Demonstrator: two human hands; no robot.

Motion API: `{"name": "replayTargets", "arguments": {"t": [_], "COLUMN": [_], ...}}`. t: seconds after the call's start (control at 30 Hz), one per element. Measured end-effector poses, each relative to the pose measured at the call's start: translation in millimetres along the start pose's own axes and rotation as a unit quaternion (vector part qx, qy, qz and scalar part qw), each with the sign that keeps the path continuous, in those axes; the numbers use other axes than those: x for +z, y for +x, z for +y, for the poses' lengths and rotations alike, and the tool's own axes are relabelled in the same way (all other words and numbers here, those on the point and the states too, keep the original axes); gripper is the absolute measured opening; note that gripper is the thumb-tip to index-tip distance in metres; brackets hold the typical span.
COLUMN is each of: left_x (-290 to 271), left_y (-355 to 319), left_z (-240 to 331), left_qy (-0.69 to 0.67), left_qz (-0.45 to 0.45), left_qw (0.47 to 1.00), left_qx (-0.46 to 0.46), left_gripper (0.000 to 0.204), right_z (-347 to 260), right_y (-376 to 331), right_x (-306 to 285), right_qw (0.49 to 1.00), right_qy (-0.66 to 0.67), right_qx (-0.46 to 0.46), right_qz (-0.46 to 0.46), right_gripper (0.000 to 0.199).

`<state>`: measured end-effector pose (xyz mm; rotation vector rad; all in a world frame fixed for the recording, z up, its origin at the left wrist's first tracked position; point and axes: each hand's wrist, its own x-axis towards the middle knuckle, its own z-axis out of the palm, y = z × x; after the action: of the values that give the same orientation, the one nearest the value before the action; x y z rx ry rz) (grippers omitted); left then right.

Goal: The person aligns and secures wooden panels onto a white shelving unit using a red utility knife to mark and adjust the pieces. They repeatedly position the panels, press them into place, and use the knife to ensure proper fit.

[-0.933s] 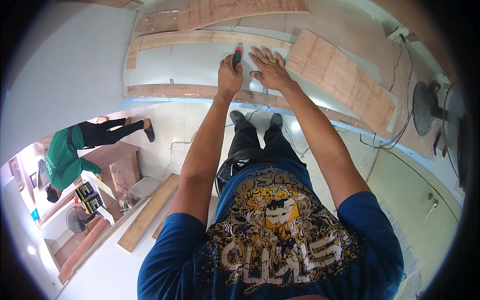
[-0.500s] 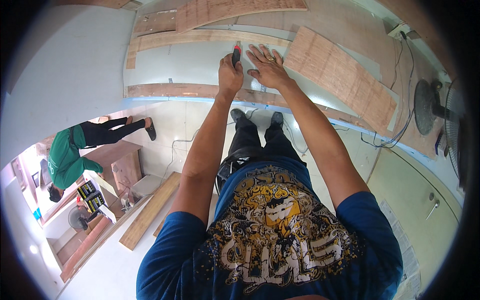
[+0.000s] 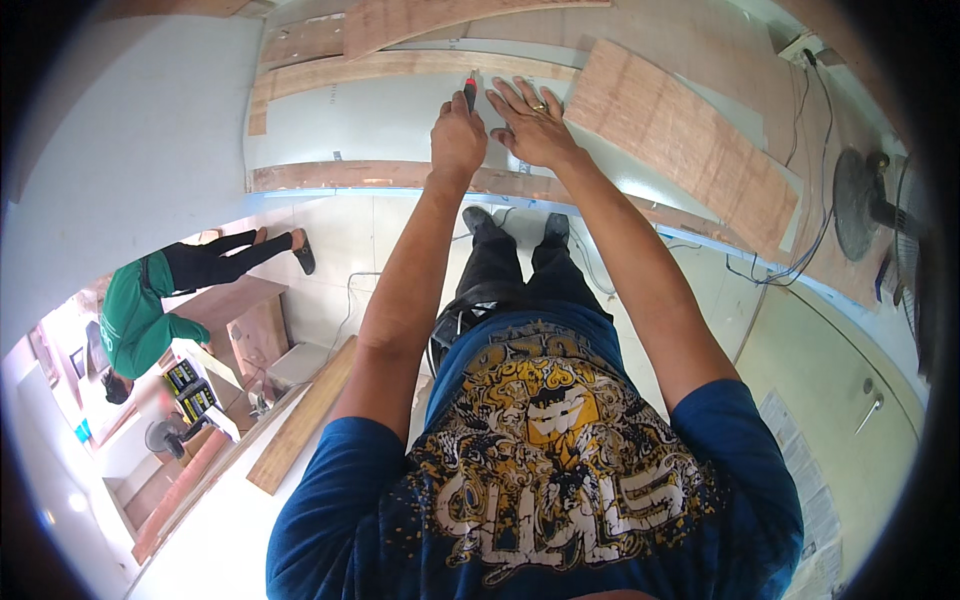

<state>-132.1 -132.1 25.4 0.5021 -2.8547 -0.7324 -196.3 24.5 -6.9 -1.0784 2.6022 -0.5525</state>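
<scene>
My left hand (image 3: 459,140) is closed around a red and black utility knife (image 3: 470,92). The knife's tip points away from me, at the near edge of a long thin wooden strip (image 3: 370,68). That strip lies along a pale grey glossy sheet (image 3: 385,122) on the workbench. Just right of the knife, my right hand (image 3: 532,128) presses flat on the sheet with its fingers spread, a ring on one of them. Its fingertips reach toward the strip. A wide plywood board (image 3: 685,145) lies slantwise over the sheet, close to my right hand.
Another wooden board (image 3: 450,22) lies at the bench's far side. A black fan (image 3: 853,205) and loose cables (image 3: 815,225) are at the right. On the floor side, a person in green (image 3: 140,315) bends over at the left, near a wooden plank (image 3: 303,425).
The whole view has shifted a little, so the bench sits higher in the picture. My left hand now covers more of the knife's handle. My right hand stays flat on the sheet.
</scene>
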Motion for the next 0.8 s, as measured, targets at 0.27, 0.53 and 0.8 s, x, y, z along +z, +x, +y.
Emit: {"name": "replayTargets", "arguments": {"t": [0.27,0.53,0.8], "left_x": [-13.2,-30.4,-25.8], "left_y": [11.4,40.5,25.6], "left_z": [8.5,32.0,32.0], "left_qy": [0.023,0.085,0.119], "left_qz": [-0.025,-0.124,-0.142], "left_qw": [0.999,0.989,0.981], "left_qx": [-0.002,-0.017,-0.049], "left_gripper": [0.024,0.025,0.03], "right_z": [-3.8,1.0,-3.4], "right_y": [-1.4,0.0,1.5], "right_x": [-2.6,8.3,4.7], "right_qw": [1.0,1.0,0.999], "right_qy": [-0.017,-0.001,0.005], "right_qx": [0.02,0.016,0.028], "right_qz": [-0.007,0.026,0.02], "right_gripper": [0.069,0.067,0.066]}}
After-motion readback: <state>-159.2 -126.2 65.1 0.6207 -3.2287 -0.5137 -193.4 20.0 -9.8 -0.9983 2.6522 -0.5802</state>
